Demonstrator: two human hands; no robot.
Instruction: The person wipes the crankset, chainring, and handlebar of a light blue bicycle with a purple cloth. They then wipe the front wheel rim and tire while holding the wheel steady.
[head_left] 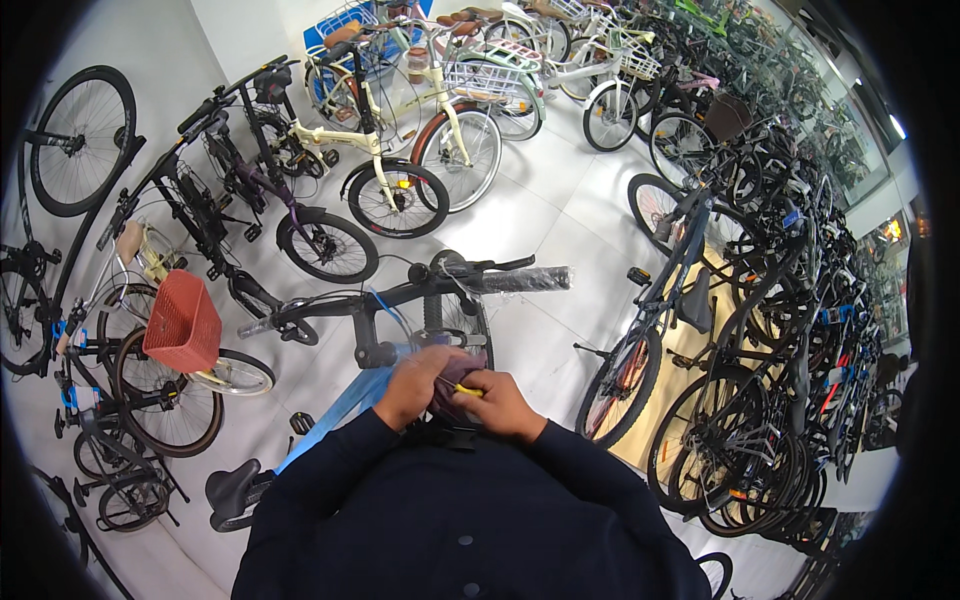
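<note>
Closed around a small yellow tool [466, 391], the right hand [503, 403] pinches it between thumb and fingertips just below picture centre; looks light, stiff and thin, best held near its tip for control, likely to slip if gripped loosely. Curled shut beside it, at its nine o'clock and touching, the left hand [415, 385] clasps a dark maroon bundle [452, 378], whether cloth, wrapping or padding cannot be told; seems soft and yielding, so better pinned against the frame than squeezed. Both hands close together over the blue bicycle frame [335, 410], which runs down toward seven o'clock to a black saddle [232, 492]; rigid and heavy by the look, not something to shift with one hand. Directly at twelve o'clock from the hands, a black handlebar [400, 294] with its right grip still wrapped in plastic film [522, 280]. Farther out at nine o'clock, a red basket [182, 322] on a parked bicycle; at three o'clock, a dense row of dark bicycles [760, 330]; at twelve, cream folding bicycles [400, 150] on the pale tiled floor [560, 210].
</note>
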